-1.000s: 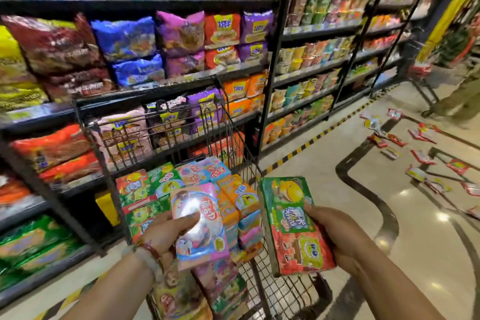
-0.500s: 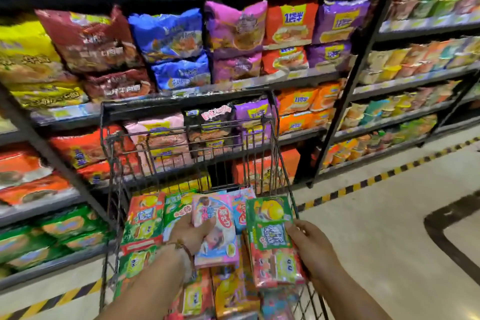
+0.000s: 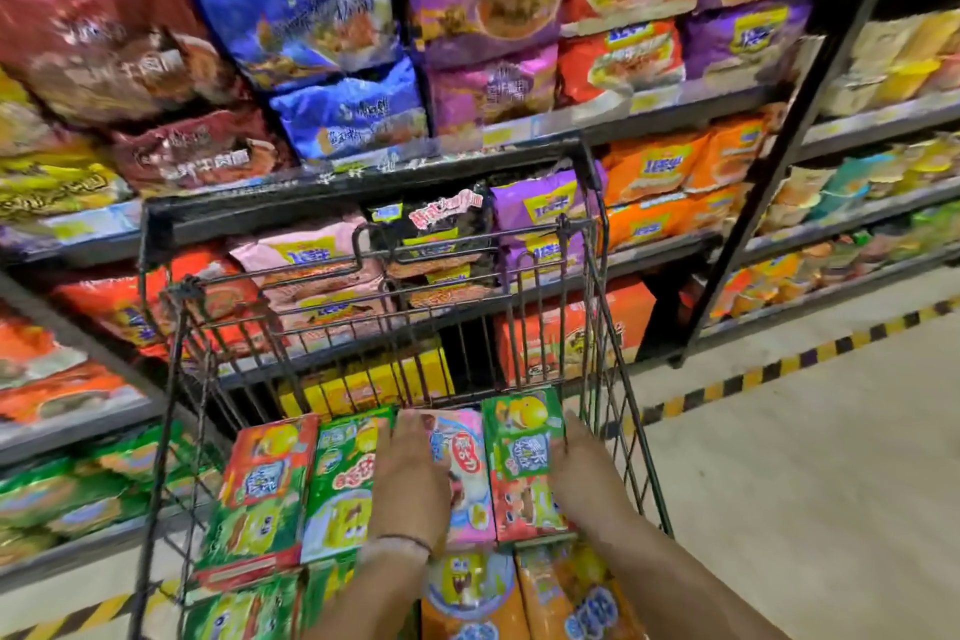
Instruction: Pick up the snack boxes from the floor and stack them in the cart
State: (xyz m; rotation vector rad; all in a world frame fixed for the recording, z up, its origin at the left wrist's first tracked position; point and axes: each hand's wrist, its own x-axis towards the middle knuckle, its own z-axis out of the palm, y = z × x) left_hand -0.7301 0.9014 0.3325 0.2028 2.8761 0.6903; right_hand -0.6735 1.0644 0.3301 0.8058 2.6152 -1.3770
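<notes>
Snack boxes fill the wire cart [image 3: 613,307] in a flat layer, and we are working on the two at its far right. Our left hand [image 3: 410,478] lies palm-down on the pink box [image 3: 467,468], fingers reaching its far edge; whether they curl over that edge or merely press flat we cannot tell through the blur. Our right hand [image 3: 582,468] is against the right edge of the green-and-red box [image 3: 522,457], wedged between that box and the cart's right wire wall. Its fingers appear bent along the box side, but whether it grips or only touches we cannot tell.

Both boxes lie face-up, touching side by side, their far ends near the cart's front wall. Left of the pink box sits a green box [image 3: 343,478], partly under our left wrist, and left again a red-and-green box [image 3: 260,489]; the four form one row across the cart. Nearer us, an orange box [image 3: 467,592] with a yellow cartoon figure and a second orange box [image 3: 582,598] lie in a lower layer, partly hidden by our forearms. A thin dark band circles our left wrist.

Beyond the cart stands shelving [image 3: 519,125] packed with noodle multipacks in blue, pink, purple, orange and red. A yellow-and-black striped line [image 3: 779,369] runs along the pale floor [image 3: 805,483] at the shelf base.
</notes>
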